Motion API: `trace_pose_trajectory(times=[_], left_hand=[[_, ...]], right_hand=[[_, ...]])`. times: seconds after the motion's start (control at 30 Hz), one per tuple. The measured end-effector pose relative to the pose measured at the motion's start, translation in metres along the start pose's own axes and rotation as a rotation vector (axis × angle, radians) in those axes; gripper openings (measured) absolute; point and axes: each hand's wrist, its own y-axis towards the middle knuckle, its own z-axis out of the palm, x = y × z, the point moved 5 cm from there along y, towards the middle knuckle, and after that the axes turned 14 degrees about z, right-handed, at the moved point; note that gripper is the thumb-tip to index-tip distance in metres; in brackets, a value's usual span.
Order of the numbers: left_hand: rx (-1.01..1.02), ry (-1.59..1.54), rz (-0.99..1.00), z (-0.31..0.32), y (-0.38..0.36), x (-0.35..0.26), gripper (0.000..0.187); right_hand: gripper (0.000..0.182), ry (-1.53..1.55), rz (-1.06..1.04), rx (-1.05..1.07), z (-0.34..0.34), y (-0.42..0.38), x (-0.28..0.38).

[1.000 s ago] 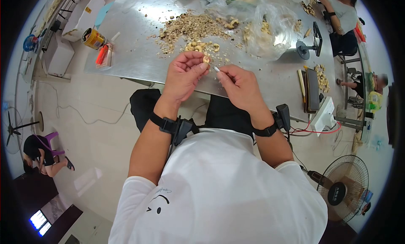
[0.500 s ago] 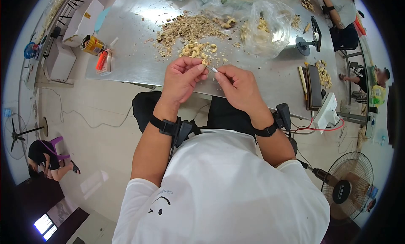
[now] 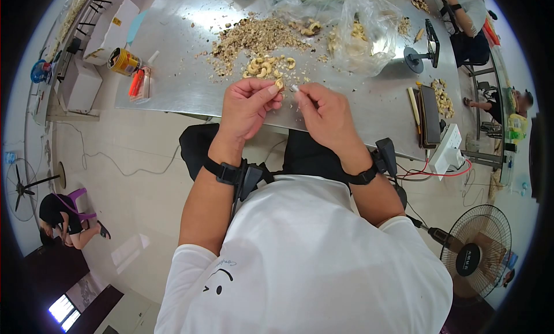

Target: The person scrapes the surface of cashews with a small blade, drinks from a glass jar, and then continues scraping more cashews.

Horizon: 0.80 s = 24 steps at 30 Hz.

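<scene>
Over the table's near edge, my left hand (image 3: 249,107) pinches a cashew nut (image 3: 279,83) between thumb and fingertips. Facing it, my right hand (image 3: 328,113) is closed around a small tool (image 3: 295,88); only its whitish end shows, a short gap from the nut, and the rest is hidden in my fingers. Just beyond my hands lies a little pile of pale curved cashews (image 3: 262,66). Behind that spreads a larger heap of brownish shell or skin bits (image 3: 254,38).
On the metal table (image 3: 179,51) are a clear bag (image 3: 366,39) of nuts, a phone stand (image 3: 414,60), a dark case (image 3: 428,117), more cashews (image 3: 441,100), a yellow can (image 3: 123,61) and an orange-red item (image 3: 138,83). A power strip (image 3: 447,152) hangs by the right edge. Other people sit nearby.
The whitish tool end in my right hand has tilted and shows less. My left hand keeps the cashew in nearly the same place.
</scene>
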Motion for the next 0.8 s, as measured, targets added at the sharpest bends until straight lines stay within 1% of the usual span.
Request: trace_pose_trajectory(times=[0.03, 0.13, 0.23, 0.33, 0.53, 0.63, 0.73, 0.8], left_hand=[[0.000, -0.001, 0.002, -0.0005, -0.0006, 0.0001, 0.009], [-0.013, 0.000, 0.004, -0.0004, -0.0017, -0.0013, 0.009], [-0.030, -0.004, 0.003, 0.0015, -0.0008, -0.0015, 0.009], [-0.013, -0.020, 0.006, 0.0012, 0.0001, -0.0005, 0.009], [-0.035, -0.020, 0.017, 0.0016, -0.0001, -0.0009, 0.010], [-0.024, -0.016, 0.031, -0.0002, 0.0004, 0.0010, 0.010], [-0.017, -0.005, 0.037, -0.0012, -0.0002, 0.0011, 0.010], [-0.018, 0.004, 0.038, -0.0014, -0.0008, 0.0016, 0.010]], right_hand=[[0.013, -0.017, -0.007, -0.049, -0.0003, 0.0004, -0.0013], [0.012, 0.021, 0.078, -0.024, -0.0013, 0.0020, -0.0041], [0.011, 0.085, 0.014, 0.094, 0.0009, 0.0002, 0.0037], [0.011, 0.064, -0.009, 0.107, 0.0031, 0.0007, 0.0044], [0.012, 0.057, 0.039, 0.164, 0.0053, 0.0022, 0.0018], [0.011, 0.038, 0.010, 0.114, 0.0041, 0.0030, 0.0023], [0.012, -0.013, 0.059, -0.061, 0.0023, 0.0043, -0.0039], [0.012, 0.019, 0.071, -0.028, 0.0010, 0.0044, -0.0011]])
